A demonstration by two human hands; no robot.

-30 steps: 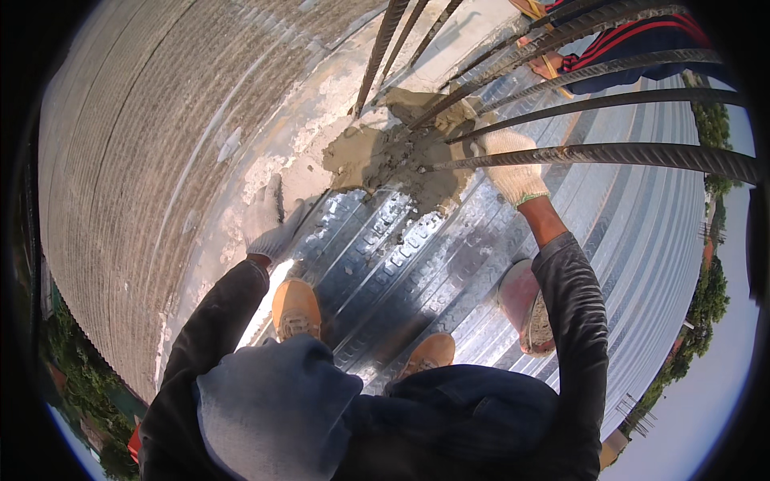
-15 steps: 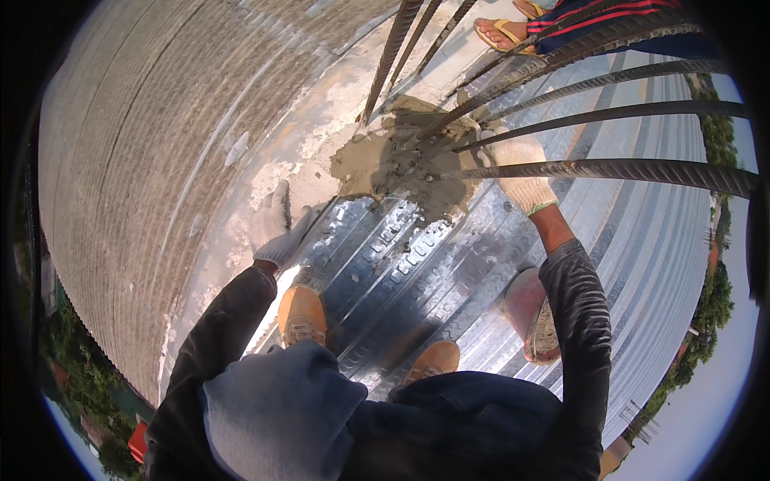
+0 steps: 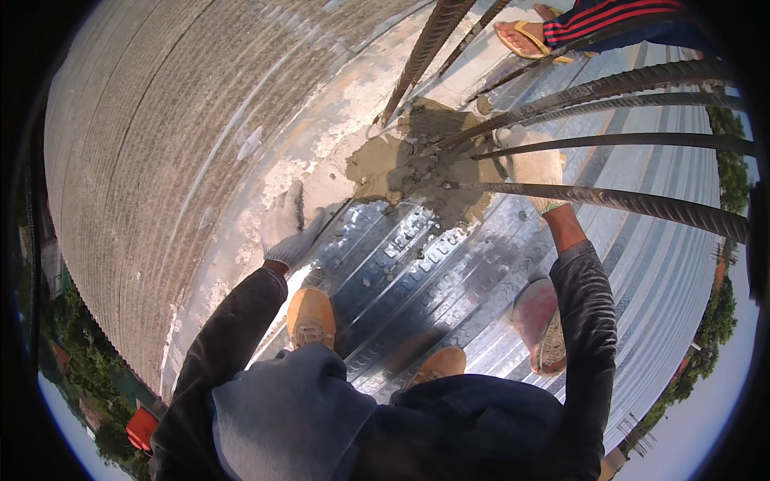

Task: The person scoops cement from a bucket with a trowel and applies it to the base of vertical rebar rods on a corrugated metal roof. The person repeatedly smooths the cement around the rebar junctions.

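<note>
Wet grey mortar (image 3: 381, 167) is spread in a rough patch around the foot of several steel rebars (image 3: 609, 193). My right hand (image 3: 536, 167), in a whitish knit glove, is at the right side of the patch, partly behind the rebars. Its fingers look curled, and a dark edge shows beside them; what they hold is hidden. My left hand (image 3: 282, 226), also gloved, rests on the pale concrete ledge (image 3: 241, 268) left of the mortar. Its fingers are stretched out and hold nothing.
Ribbed metal decking (image 3: 385, 293) lies under my shoes (image 3: 311, 318), with mortar splashes on it. A reddish rounded container (image 3: 536, 309) with a grey-crusted inside sits by my right forearm. Corrugated sheeting (image 3: 160, 144) covers the left. Another person's sandalled foot (image 3: 521, 38) stands beyond the rebars.
The whole view has shifted slightly, so the scene sits a little farther right. Both hands stay nearly in place, the right beside the mortar and the left on the ledge.
</note>
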